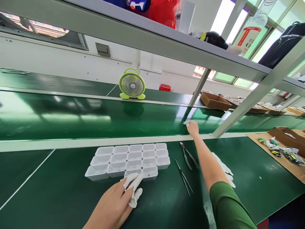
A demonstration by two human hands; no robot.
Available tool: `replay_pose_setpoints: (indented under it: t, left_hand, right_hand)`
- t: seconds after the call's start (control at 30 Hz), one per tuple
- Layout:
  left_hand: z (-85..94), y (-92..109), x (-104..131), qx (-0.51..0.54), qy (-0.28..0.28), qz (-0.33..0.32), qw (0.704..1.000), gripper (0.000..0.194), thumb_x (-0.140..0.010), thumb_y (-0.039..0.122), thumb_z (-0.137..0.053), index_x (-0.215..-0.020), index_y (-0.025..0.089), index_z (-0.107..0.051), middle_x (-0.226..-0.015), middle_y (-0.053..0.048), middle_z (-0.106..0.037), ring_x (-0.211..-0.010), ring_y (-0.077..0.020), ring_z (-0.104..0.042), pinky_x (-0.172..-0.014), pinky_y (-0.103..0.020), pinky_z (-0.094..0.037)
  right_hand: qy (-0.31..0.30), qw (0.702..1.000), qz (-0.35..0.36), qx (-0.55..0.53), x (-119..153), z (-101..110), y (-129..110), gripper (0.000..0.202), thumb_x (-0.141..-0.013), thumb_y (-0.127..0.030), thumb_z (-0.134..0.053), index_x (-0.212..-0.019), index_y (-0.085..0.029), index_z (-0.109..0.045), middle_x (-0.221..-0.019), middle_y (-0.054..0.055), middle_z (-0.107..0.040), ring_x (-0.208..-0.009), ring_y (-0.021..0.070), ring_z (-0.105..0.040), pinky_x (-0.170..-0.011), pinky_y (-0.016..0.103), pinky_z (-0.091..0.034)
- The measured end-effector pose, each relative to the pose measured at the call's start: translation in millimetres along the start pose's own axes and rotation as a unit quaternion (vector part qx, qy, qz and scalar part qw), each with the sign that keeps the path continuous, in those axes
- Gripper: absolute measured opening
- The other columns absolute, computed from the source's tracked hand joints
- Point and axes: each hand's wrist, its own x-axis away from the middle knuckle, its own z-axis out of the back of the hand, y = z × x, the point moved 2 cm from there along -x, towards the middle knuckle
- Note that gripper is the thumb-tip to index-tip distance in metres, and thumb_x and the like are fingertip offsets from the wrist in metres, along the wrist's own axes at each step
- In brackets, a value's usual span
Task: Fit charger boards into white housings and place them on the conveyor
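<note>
My left hand [114, 205] rests on the green bench and grips a crumpled white cloth glove [133, 187] just in front of a block of small clear plastic trays [130, 160]. My right arm in a green sleeve stretches far forward. My right hand [193, 128] lies on the green conveyor belt [95, 117], fingers closed on a small white piece [186, 123]; what the piece is I cannot tell.
Pliers [188, 155] and tweezers [184, 176] lie right of the trays, with a white glove [225, 168] beyond my arm. A green desk fan [132, 84] stands behind the belt. Cardboard with small parts [281, 152] lies at right. A slanted frame post [252, 98] crosses the belt.
</note>
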Motion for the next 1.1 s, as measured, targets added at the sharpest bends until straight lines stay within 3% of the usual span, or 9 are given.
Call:
replay_pose_setpoints:
  t: [0.2,0.33,0.4,0.5,0.63,0.73,0.8,0.93,1.1]
  left_hand:
    - [-2.9,-2,4,0.000,-0.009,0.001,1.000,0.024,-0.095,0.016,-0.042,-0.087,0.020,-0.065,-0.082,-0.008,-0.068,-0.070,-0.0198,-0.068,-0.061,-0.028,-0.055]
    - [-5.7,-4,7,-0.010,-0.012,0.010,1.000,0.025,-0.095,0.017,-0.041,-0.096,0.018,-0.066,-0.085,-0.010,-0.069,-0.082,-0.0237,-0.071,-0.067,-0.031,-0.057]
    - [-6.1,-3,6,-0.005,-0.019,0.024,1.000,0.026,-0.096,0.018,-0.041,-0.102,0.018,-0.066,-0.091,-0.011,-0.070,-0.083,-0.0238,-0.071,-0.071,-0.032,-0.057]
    - [-2.1,2,1,-0.020,-0.018,0.025,0.999,0.027,-0.094,0.013,-0.039,-0.097,0.016,-0.066,-0.093,-0.011,-0.070,-0.074,-0.0213,-0.069,-0.064,-0.030,-0.055]
    - [6.4,7,-7,-0.039,0.004,0.009,0.999,0.030,-0.093,0.009,-0.035,-0.083,0.015,-0.062,-0.079,-0.008,-0.064,-0.046,-0.0138,-0.052,-0.042,-0.026,-0.040]
    - [9.3,8,-9,-0.031,0.009,0.016,0.999,0.029,-0.094,0.011,-0.035,-0.081,0.016,-0.061,-0.074,-0.006,-0.061,-0.044,-0.0130,-0.049,-0.040,-0.025,-0.038]
    - [9.9,7,-9,-0.026,0.006,0.020,0.999,0.029,-0.094,0.012,-0.035,-0.081,0.016,-0.061,-0.073,-0.005,-0.060,-0.045,-0.0128,-0.050,-0.041,-0.024,-0.038]
    - [10.9,5,-8,-0.047,-0.004,0.034,0.998,0.029,-0.096,0.015,-0.036,-0.080,0.017,-0.061,-0.076,-0.007,-0.062,-0.052,-0.0151,-0.056,-0.047,-0.025,-0.042]
    - [11.4,8,-7,-0.133,-0.019,0.105,0.985,0.040,-0.102,0.039,-0.040,-0.099,0.008,-0.066,-0.091,-0.018,-0.064,-0.071,-0.0262,-0.066,-0.055,-0.032,-0.050]
  right_hand:
    - [0.001,0.999,0.027,-0.021,7,26,-19,0.033,-0.096,-0.036,-0.063,-0.123,-0.017,-0.061,-0.126,0.009,-0.063,-0.110,0.0236,-0.064,-0.093,0.046,-0.056]
    - [-0.011,0.995,0.077,-0.055,25,80,-21,0.018,-0.097,-0.019,-0.055,-0.109,-0.013,-0.067,-0.115,0.012,-0.069,-0.106,0.0229,-0.065,-0.095,0.040,-0.053]
    - [-0.031,0.991,0.112,-0.068,43,111,-22,0.031,-0.093,-0.008,-0.042,-0.111,-0.012,-0.067,-0.111,0.012,-0.071,-0.099,0.0214,-0.066,-0.089,0.034,-0.053]
    - [-0.093,0.979,0.166,-0.073,75,142,-33,0.040,-0.091,-0.010,-0.037,-0.120,-0.015,-0.064,-0.100,0.007,-0.074,-0.082,0.0173,-0.068,-0.072,0.027,-0.052]
    - [-0.176,0.957,0.225,-0.046,115,133,-69,0.031,-0.080,-0.007,-0.049,-0.100,-0.017,-0.072,-0.086,0.003,-0.074,-0.075,0.0161,-0.065,-0.068,0.024,-0.047]
    - [-0.211,0.946,0.245,-0.013,131,108,-99,0.025,-0.074,-0.002,-0.053,-0.085,-0.016,-0.071,-0.085,0.004,-0.073,-0.076,0.0159,-0.063,-0.066,0.023,-0.042]
    - [-0.218,0.945,0.245,0.006,136,98,-114,0.024,-0.077,-0.003,-0.053,-0.087,-0.015,-0.071,-0.089,0.005,-0.073,-0.079,0.0160,-0.063,-0.068,0.023,-0.042]
    - [-0.196,0.956,0.210,0.064,148,103,-122,0.031,-0.083,-0.006,-0.050,-0.109,-0.012,-0.067,-0.109,0.012,-0.072,-0.097,0.0212,-0.065,-0.075,0.025,-0.043]
    - [-0.225,0.950,0.154,0.155,172,104,-116,0.019,-0.084,-0.021,-0.057,-0.094,-0.012,-0.071,-0.098,0.016,-0.074,-0.092,0.0286,-0.069,-0.068,0.029,-0.044]
